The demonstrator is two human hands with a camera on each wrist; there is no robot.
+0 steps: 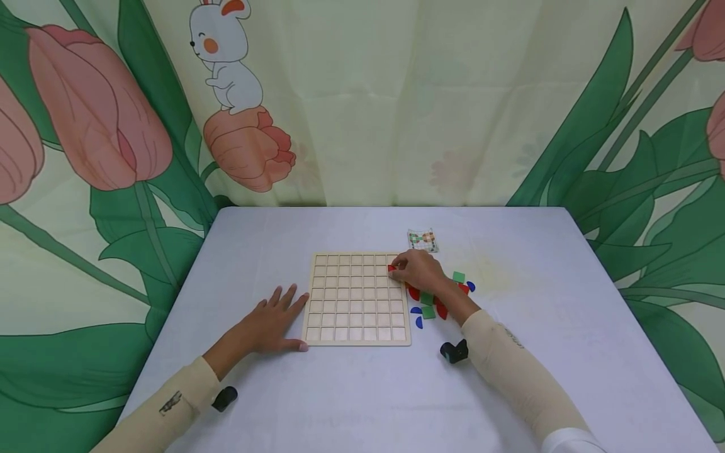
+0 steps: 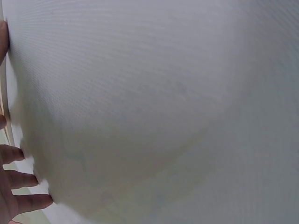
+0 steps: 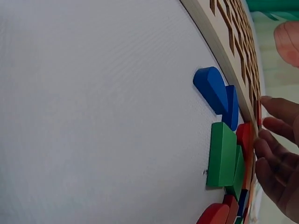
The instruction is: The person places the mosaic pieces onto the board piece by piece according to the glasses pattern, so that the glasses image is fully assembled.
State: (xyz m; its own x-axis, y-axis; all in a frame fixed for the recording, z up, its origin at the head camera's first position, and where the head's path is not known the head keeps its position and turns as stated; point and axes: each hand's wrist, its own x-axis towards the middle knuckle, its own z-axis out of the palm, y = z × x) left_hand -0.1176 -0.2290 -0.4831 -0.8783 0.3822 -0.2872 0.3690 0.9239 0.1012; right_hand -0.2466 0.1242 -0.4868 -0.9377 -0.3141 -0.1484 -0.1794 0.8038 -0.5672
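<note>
A wooden grid board (image 1: 357, 345) with rows of square recesses lies on the table. My left hand (image 1: 272, 324) lies spread with its palm down, the thumb and index fingertip at the board's left edge. At the board's upper right corner, my right hand (image 1: 420, 270) pinches a small red block (image 1: 391, 268) over a recess. Beside the board's right edge lie loose blocks: green squares (image 1: 428, 312), blue half-rounds (image 1: 419, 323) and red curved pieces (image 1: 441, 309). The right forearm covers part of this pile. In the right wrist view, the fingertips (image 3: 266, 100) reach the board's edge.
A small patterned packet (image 1: 423, 239) with a bow print lies behind the right hand. The white table (image 1: 362, 402) ends at a printed curtain (image 1: 408, 126) at the back. Black wrist cameras (image 1: 453, 352) stick out below both forearms.
</note>
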